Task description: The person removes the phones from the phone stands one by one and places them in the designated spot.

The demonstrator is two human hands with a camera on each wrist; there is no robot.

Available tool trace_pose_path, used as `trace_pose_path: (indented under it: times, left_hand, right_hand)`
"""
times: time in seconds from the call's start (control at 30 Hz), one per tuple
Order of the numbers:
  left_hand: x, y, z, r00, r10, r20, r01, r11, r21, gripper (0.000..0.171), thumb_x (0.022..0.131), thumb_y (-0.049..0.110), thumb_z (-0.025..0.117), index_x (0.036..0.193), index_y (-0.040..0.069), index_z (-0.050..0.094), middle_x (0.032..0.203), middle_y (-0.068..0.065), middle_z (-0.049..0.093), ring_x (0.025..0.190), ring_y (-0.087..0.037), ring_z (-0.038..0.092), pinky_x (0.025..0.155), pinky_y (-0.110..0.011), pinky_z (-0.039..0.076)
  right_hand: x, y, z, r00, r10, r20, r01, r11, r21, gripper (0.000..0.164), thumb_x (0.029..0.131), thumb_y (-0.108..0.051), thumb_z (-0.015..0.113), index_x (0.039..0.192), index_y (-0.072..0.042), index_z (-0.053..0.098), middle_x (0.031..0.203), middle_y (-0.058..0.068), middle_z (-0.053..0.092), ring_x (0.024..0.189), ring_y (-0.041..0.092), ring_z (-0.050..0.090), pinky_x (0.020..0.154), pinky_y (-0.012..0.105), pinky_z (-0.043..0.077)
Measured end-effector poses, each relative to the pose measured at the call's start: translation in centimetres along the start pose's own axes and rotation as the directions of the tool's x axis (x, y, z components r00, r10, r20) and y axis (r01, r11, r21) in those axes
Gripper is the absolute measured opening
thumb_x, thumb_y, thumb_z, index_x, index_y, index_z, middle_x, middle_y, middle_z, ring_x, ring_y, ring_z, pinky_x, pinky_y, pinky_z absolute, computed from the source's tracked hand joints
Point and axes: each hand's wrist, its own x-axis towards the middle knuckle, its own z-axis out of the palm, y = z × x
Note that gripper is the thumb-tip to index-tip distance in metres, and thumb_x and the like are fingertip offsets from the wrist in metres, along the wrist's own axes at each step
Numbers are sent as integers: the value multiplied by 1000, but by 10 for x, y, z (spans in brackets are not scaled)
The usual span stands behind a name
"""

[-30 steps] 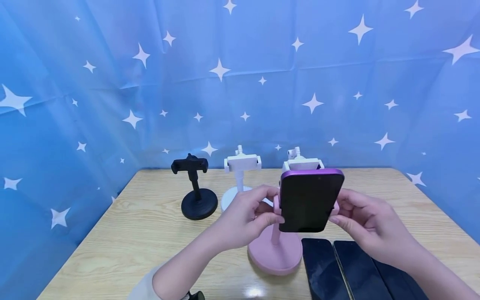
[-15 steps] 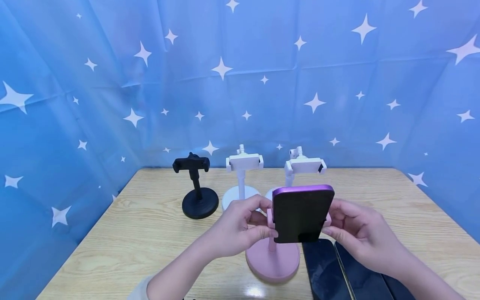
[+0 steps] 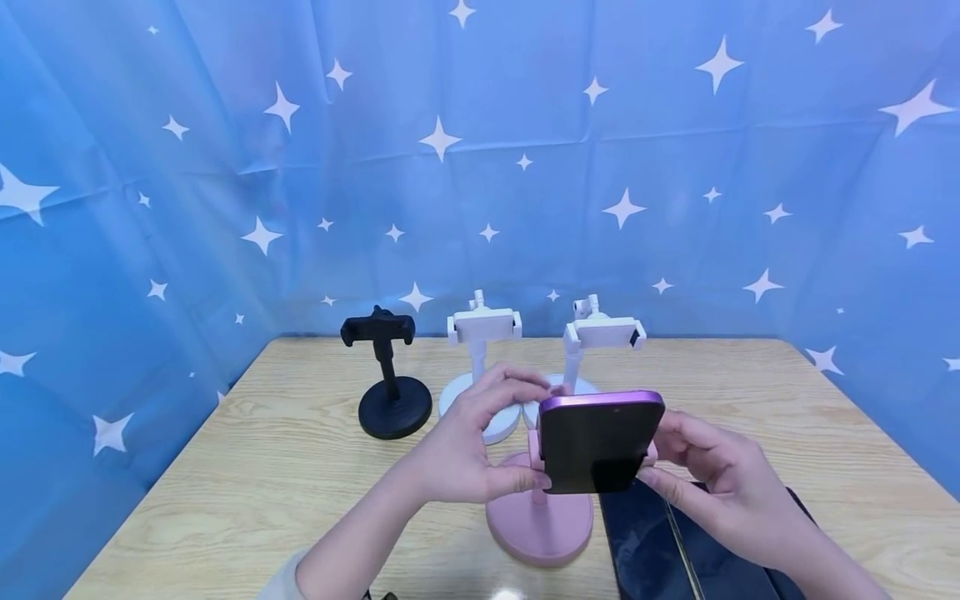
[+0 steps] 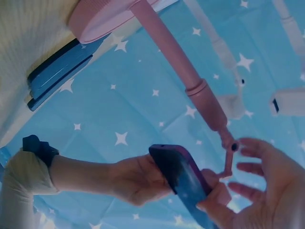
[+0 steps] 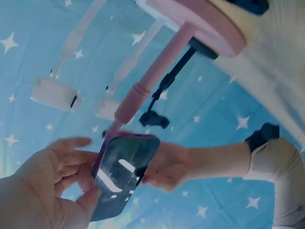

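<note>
A smartphone [image 3: 602,446] with a purple edge sits sideways in the clamp of a pink phone stand [image 3: 542,529], its dark screen facing me. At the phone's left end, my left hand [image 3: 487,446] pinches the clamp, thumb in front at the lower corner and fingers behind. My right hand [image 3: 716,483] grips the clamp's other end, with its thumb at the lower right corner of the phone. In the right wrist view the pink stem [image 5: 159,62] runs from the round base to the joint behind the phone [image 5: 124,171]. Part of the clamp is hidden by the phone.
Behind stand a black phone stand [image 3: 393,407] and two white phone stands, one in the middle [image 3: 483,327] and one to its right [image 3: 603,333]. Several dark phones [image 3: 645,542] lie side by side at the front right. A starry blue curtain [image 3: 480,167] closes off the back.
The phone and both hands have come lower and slightly left. The phone's top edge has tipped back, so its screen looks shorter. The left fingers have spread higher behind it.
</note>
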Motion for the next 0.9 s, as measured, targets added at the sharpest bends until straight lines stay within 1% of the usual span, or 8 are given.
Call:
trace_pose_path:
  times: [0.13,0.23,0.33,0.43,0.53,0.7,0.8,0.9]
  left_hand:
    - [8,-4,-2,994,71,79,-70,997,-10,66,70,5,72,130,6,43,143,-9,30,133,-21,26,102,-44,33]
    - [16,-6,-1,979,129,160,-128,992,-20,74,70,8,70,135,4,35,146,-10,26,138,-22,16,107,-46,24]
    - [24,-8,1,961,184,207,-183,983,-23,77,68,9,71,135,1,34,142,-11,34,137,-21,21,108,-42,23]
    - [30,-11,2,948,222,230,-218,975,-40,70,67,10,71,128,1,40,131,-12,45,126,-17,37,104,-35,31]
    - [32,-15,3,944,232,236,-225,973,-57,62,67,10,70,122,1,44,120,-11,51,112,-13,47,97,-29,39]
    - [32,-21,4,929,278,244,-282,959,-20,62,70,9,67,125,-3,40,123,-15,49,117,-17,48,99,-28,38]
    - [32,-23,5,921,305,243,-319,948,20,57,72,7,65,123,-3,42,122,-15,49,116,-18,47,99,-27,38]
    - [32,-23,6,926,295,234,-309,951,22,54,70,6,66,120,-2,44,118,-14,50,111,-18,48,97,-26,39]
  right_hand:
    - [-1,12,-3,989,-83,-119,67,989,-133,75,59,20,73,127,11,43,126,14,51,110,19,54,90,20,44]
    - [-7,48,-3,943,-259,-212,229,961,-156,100,44,3,87,128,17,34,131,34,36,120,40,41,93,33,44]
    - [-1,59,13,857,-447,-256,358,874,-327,114,34,-25,94,125,15,37,130,38,31,121,51,32,94,44,42]
    - [21,26,40,787,-567,-242,375,752,-543,106,42,-44,89,122,9,43,127,39,33,118,54,32,98,53,34]
    - [40,-6,62,789,-580,-203,307,658,-687,96,53,-56,80,124,2,50,130,33,37,119,51,34,100,59,25]
    - [56,-23,78,818,-534,-213,153,560,-814,76,72,-56,68,119,1,54,126,29,46,115,45,42,95,62,26]
    - [65,-36,81,817,-526,-236,94,525,-846,57,85,-46,56,108,5,53,114,30,48,106,44,45,85,56,33]
    - [68,-39,84,799,-549,-247,72,494,-866,45,87,-38,52,100,5,52,104,28,49,97,41,46,73,51,32]
